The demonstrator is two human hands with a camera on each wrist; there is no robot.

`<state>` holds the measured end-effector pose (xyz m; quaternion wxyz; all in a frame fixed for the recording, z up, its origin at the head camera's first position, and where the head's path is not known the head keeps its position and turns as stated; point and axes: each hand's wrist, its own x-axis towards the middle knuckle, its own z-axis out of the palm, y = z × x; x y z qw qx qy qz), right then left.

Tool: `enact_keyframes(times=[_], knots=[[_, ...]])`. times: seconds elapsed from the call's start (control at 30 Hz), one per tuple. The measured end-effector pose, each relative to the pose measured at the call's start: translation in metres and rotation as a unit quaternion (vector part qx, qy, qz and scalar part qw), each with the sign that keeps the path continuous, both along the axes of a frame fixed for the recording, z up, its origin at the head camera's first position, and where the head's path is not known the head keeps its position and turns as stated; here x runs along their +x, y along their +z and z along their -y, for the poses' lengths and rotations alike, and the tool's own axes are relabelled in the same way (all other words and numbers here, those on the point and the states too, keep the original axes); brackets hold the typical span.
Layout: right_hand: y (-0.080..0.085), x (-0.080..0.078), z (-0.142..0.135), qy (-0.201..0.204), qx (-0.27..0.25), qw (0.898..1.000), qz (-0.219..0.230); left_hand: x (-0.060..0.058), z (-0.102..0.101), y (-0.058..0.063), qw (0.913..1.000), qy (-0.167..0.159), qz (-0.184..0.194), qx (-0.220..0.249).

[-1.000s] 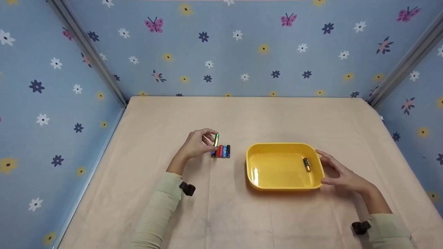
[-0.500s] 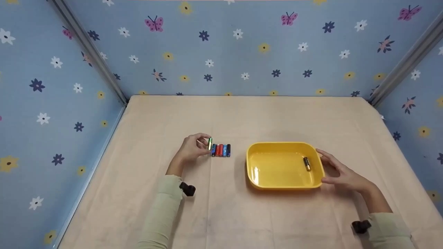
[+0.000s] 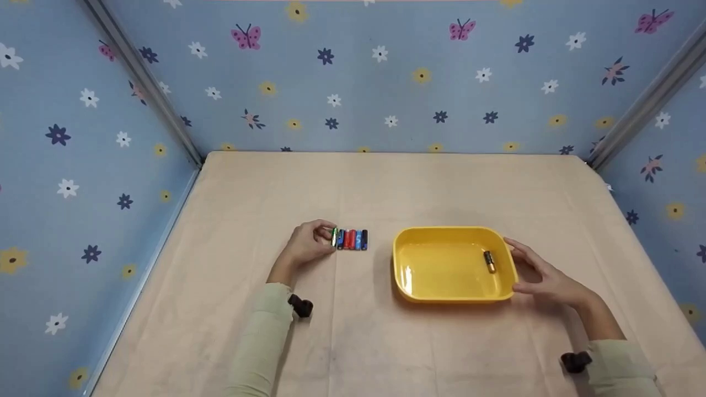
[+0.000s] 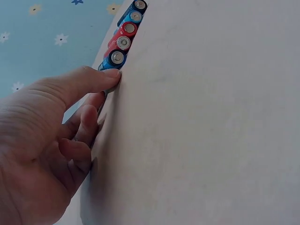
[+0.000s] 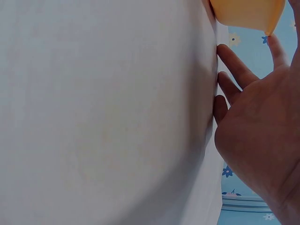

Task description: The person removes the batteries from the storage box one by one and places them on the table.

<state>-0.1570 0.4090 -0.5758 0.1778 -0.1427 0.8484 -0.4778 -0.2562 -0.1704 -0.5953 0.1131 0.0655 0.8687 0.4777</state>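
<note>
Between the thumb and fingers of my left hand (image 3: 308,243) is a green battery (image 3: 334,237), pinched at its two ends and lying at the left end of a row. To its right lie a dark blue battery (image 3: 341,240), two red batteries (image 3: 349,240), a light blue battery (image 3: 358,240) and a dark battery (image 3: 364,240), side by side. In the left wrist view, my thumb hides most of the green one. My right hand (image 3: 554,282) touches the right side of a yellow box (image 3: 441,275) with spread fingers. Inside the box lies a black and copper battery (image 3: 489,262).
A beige cloth (image 3: 364,342) covers the table. Blue flowered panels (image 3: 364,77) enclose its back and sides, with metal posts (image 3: 143,82) at the corners. A stretch of cloth separates the battery row from the box.
My left hand has carried the green battery leftward and down from above the row to its left end, beside the dark blue battery. The right hand and box have stayed put.
</note>
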Motion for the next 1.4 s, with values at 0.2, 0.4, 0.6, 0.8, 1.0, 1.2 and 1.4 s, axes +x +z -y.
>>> enact_keyframes(times=[0.2, 0.4, 0.6, 0.8, 1.0, 1.2, 1.4], knots=[[-0.001, 0.000, -0.001, 0.006, -0.011, 1.000, -0.011, 0.002, 0.000, 0.003, 0.9999, -0.006, 0.006, 0.008], [-0.003, 0.001, -0.003, 0.015, -0.026, 0.999, -0.025, 0.002, 0.000, 0.004, 0.9996, -0.002, 0.021, 0.020], [-0.003, 0.001, -0.003, 0.009, -0.012, 1.000, -0.020, 0.001, 0.000, 0.006, 0.9992, -0.004, 0.027, 0.030], [0.000, 0.001, -0.001, 0.003, -0.003, 1.000, -0.007, 0.000, 0.001, 0.005, 0.9992, -0.006, 0.027, 0.028], [0.001, 0.001, 0.000, 0.001, 0.001, 1.000, -0.004, 0.000, 0.002, 0.004, 0.9993, -0.010, 0.026, 0.026], [0.000, 0.000, -0.001, 0.008, 0.001, 1.000, -0.007, 0.002, 0.004, 0.006, 0.9991, -0.010, 0.036, 0.021], [-0.002, -0.001, -0.002, 0.015, -0.016, 1.000, -0.013, -0.003, 0.004, 0.022, 0.9977, -0.023, 0.062, -0.015]])
